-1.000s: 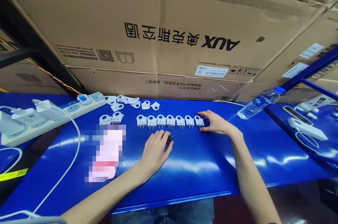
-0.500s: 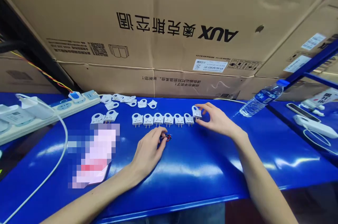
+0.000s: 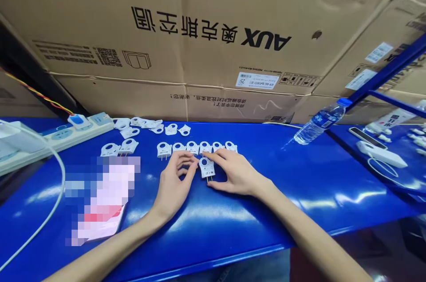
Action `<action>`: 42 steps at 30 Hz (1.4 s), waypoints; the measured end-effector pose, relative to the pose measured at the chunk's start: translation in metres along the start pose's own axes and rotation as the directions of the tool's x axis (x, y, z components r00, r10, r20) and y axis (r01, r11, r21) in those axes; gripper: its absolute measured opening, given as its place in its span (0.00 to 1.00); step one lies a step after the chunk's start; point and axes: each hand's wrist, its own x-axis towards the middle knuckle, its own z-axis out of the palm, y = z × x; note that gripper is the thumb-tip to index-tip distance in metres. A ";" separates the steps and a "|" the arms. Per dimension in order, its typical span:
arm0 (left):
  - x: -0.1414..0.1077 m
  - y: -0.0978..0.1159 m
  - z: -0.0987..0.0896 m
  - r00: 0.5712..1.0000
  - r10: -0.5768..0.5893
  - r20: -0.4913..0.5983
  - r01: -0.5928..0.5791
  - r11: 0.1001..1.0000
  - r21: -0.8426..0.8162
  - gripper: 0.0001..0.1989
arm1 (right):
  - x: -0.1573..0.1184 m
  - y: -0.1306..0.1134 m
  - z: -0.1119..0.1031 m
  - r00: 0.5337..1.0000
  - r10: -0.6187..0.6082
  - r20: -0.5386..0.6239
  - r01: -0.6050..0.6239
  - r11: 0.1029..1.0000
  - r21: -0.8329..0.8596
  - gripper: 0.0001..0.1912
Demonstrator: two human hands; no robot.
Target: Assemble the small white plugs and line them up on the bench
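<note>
A white two-pin plug (image 3: 207,170) with a ring-shaped top is pinched in my right hand (image 3: 238,173), its pins pointing down towards me. My left hand (image 3: 175,184) is beside the plug's left edge, fingers curled and thumb meeting the fingertips. What those fingertips hold, if anything, is hidden. Behind both hands, a row of similar white plugs (image 3: 164,150) stretches across the blue table (image 3: 233,233); my fingers partly cover some of them.
More white plug pieces (image 3: 129,132) lie at the back left, near a power strip (image 3: 96,127). A blurred-out pink phone (image 3: 106,202) lies on the left beside a white cable (image 3: 58,193). A water bottle (image 3: 321,122) leans at the right. Large cartons (image 3: 199,64) stand behind.
My right hand has carried the plug from the row's right end to the middle, towards my left hand. The small dark-and-red wire piece at my left fingertips is no longer visible. The view has shifted.
</note>
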 end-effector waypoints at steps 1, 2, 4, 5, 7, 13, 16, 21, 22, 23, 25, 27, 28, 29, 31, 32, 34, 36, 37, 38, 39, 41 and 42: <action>0.000 -0.001 0.000 1.000 -0.001 -0.003 0.001 1.000 -0.013 0.16 | 0.000 0.001 0.000 1.000 0.000 -0.005 0.000 1.000 -0.002 0.40; 0.000 -0.002 0.000 1.000 0.001 -0.003 -0.001 1.000 -0.024 0.16 | -0.001 0.002 0.000 1.000 -0.001 -0.011 0.001 1.000 -0.002 0.40; 0.000 -0.003 0.001 1.000 0.011 -0.001 -0.011 0.999 -0.038 0.15 | -0.001 0.003 0.000 1.000 -0.011 -0.029 0.011 1.000 0.000 0.40; 0.000 -0.003 0.000 1.000 0.015 -0.001 -0.015 0.999 -0.043 0.15 | -0.001 0.003 0.000 0.999 -0.018 -0.038 0.018 1.000 0.001 0.40; 0.000 -0.002 0.000 1.000 0.021 0.000 -0.021 0.999 -0.046 0.14 | -0.001 0.003 0.000 0.998 -0.029 -0.052 0.029 1.000 -0.002 0.40; 0.001 0.002 -0.003 0.998 0.048 -0.050 -0.050 0.998 -0.028 0.11 | 0.000 0.005 0.001 0.996 -0.025 -0.080 0.024 1.000 -0.010 0.39; 0.000 0.004 -0.003 0.998 0.042 -0.048 -0.044 0.998 -0.039 0.11 | -0.001 0.007 0.000 0.996 -0.016 -0.087 0.014 1.000 -0.025 0.38; -0.003 0.006 -0.001 0.998 0.048 -0.033 -0.050 0.996 -0.073 0.11 | -0.001 0.007 -0.002 0.996 -0.018 -0.084 0.016 1.000 -0.024 0.39; -0.003 0.007 -0.001 0.998 0.060 -0.034 -0.062 0.996 -0.062 0.11 | -0.001 0.006 -0.002 0.996 -0.021 -0.086 0.019 1.000 -0.023 0.39; -0.004 0.008 -0.001 0.996 0.083 -0.034 -0.085 0.996 -0.042 0.10 | -0.001 0.006 -0.002 0.996 -0.024 -0.090 0.022 0.999 -0.023 0.39; -0.005 0.009 -0.001 0.991 0.136 -0.018 -0.136 0.991 0.009 0.09 | -0.001 0.006 -0.001 0.995 -0.027 -0.096 0.025 0.999 -0.024 0.39; -0.005 0.010 -0.002 0.986 0.165 0.012 -0.166 0.985 0.044 0.08 | -0.001 0.006 0.000 0.995 -0.030 -0.100 0.027 0.999 -0.024 0.39; -0.005 0.010 -0.002 0.986 0.167 0.026 -0.168 0.985 0.050 0.08 | -0.001 0.005 0.000 0.994 -0.031 -0.102 0.029 0.999 -0.025 0.38; -0.004 0.010 -0.002 0.986 0.161 0.036 -0.163 0.985 0.052 0.08 | -0.001 0.005 0.001 0.994 -0.034 -0.106 0.032 0.999 -0.026 0.38; -0.003 0.010 -0.003 0.988 0.147 0.046 -0.149 0.987 0.058 0.09 | -0.001 0.003 0.001 0.992 -0.045 -0.116 0.042 0.999 -0.033 0.36; -0.003 0.010 -0.003 0.989 0.141 0.045 -0.144 0.988 0.063 0.09 | -0.002 0.002 0.001 0.991 -0.051 -0.124 0.047 0.998 -0.038 0.36; -0.003 0.009 -0.004 0.991 0.125 0.037 -0.128 0.989 0.075 0.10 | -0.002 0.000 0.001 0.988 -0.065 -0.143 0.059 0.997 -0.048 0.34; -0.003 0.008 -0.004 0.993 0.114 0.025 -0.116 0.990 0.077 0.11 | -0.002 -0.001 0.001 0.984 -0.075 -0.161 0.066 0.996 -0.057 0.34; -0.003 0.007 -0.004 0.994 0.111 0.021 -0.112 0.991 0.076 0.11 | -0.002 -0.002 0.002 0.982 -0.077 -0.171 0.067 0.996 -0.060 0.34; -0.003 0.007 -0.004 0.994 0.110 0.021 -0.112 0.991 0.076 0.11 | -0.002 -0.002 0.002 0.981 -0.077 -0.179 0.067 0.996 -0.062 0.34; -0.004 0.007 -0.004 0.993 0.112 0.022 -0.113 0.991 0.075 0.10 | -0.002 -0.002 0.002 0.979 -0.077 -0.187 0.065 0.996 -0.065 0.35; -0.004 0.008 -0.004 0.992 0.121 0.023 -0.122 0.990 0.073 0.10 | -0.001 -0.002 0.002 0.974 -0.080 -0.210 0.066 0.995 -0.072 0.34; -0.004 0.008 -0.004 0.992 0.125 0.021 -0.126 0.989 0.072 0.10 | -0.001 -0.002 0.002 0.971 -0.084 -0.222 0.069 0.995 -0.076 0.34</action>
